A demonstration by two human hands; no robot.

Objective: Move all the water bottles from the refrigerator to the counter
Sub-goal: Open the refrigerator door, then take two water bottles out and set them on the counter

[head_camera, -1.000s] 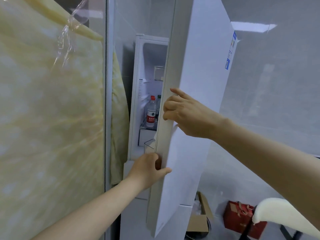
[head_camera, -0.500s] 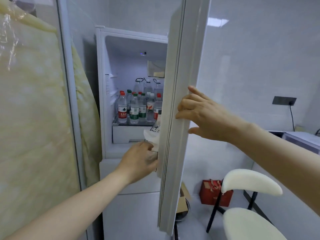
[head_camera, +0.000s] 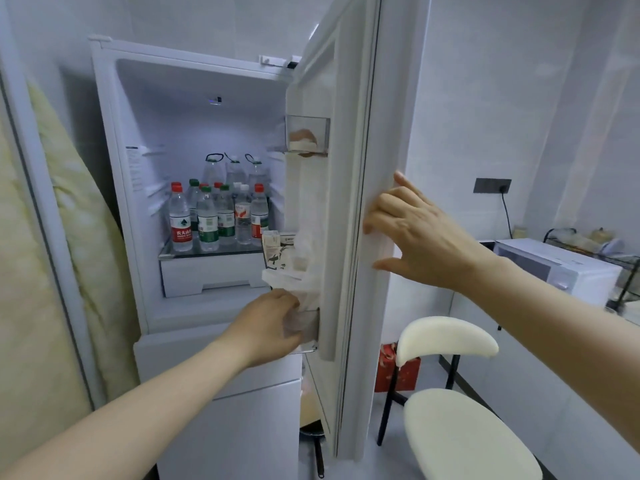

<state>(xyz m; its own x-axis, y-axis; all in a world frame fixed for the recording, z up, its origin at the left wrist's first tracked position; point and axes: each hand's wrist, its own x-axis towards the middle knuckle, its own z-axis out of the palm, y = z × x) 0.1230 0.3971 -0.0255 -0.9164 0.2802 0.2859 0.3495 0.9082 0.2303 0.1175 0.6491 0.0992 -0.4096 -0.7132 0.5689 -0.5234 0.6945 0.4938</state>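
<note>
Plastic water bottles (head_camera: 214,216) stand upright on the fridge shelf (head_camera: 207,252), beyond and left of the nearer left hand (head_camera: 270,327), whose grip I cannot tell. Meanwhile the right hand (head_camera: 419,237) clasps the door (head_camera: 377,133) edge.

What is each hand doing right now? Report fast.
Left hand: at the door shelf, fingertips hidden; cannot tell.
Right hand: grips the edge of the refrigerator door.

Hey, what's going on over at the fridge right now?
A person holds the refrigerator door open, the right hand gripping its outer edge, the left hand at the lower door bin, fingers hidden. The water bottles stand crowded on the glass shelf inside; neither hand has one.
</note>
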